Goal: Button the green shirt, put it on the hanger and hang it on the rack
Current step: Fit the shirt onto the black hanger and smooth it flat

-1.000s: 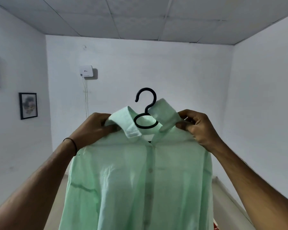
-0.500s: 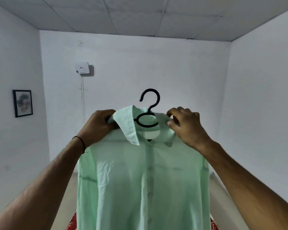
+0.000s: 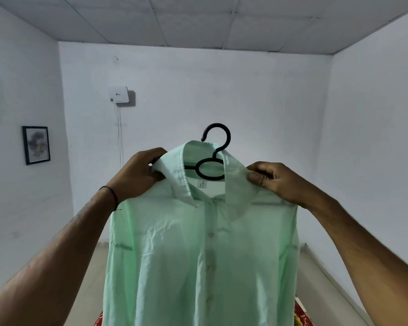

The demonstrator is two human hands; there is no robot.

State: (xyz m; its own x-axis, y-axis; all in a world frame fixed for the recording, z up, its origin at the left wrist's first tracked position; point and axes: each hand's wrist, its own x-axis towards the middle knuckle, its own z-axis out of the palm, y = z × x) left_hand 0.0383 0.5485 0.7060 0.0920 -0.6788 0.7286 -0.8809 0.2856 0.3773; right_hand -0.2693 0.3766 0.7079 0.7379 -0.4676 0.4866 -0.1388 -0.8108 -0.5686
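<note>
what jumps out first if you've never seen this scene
A pale green shirt fills the centre, held up at the collar by the left hand and the right hand. The hook of the black hanger pokes up out of the collar. Behind, a white box sits on the far wall and a framed picture on the left wall.

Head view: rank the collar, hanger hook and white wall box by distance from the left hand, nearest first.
1. The collar, held in the left hand grip.
2. The hanger hook, just up and right of it.
3. The white wall box, far off on the back wall, upper left.
</note>
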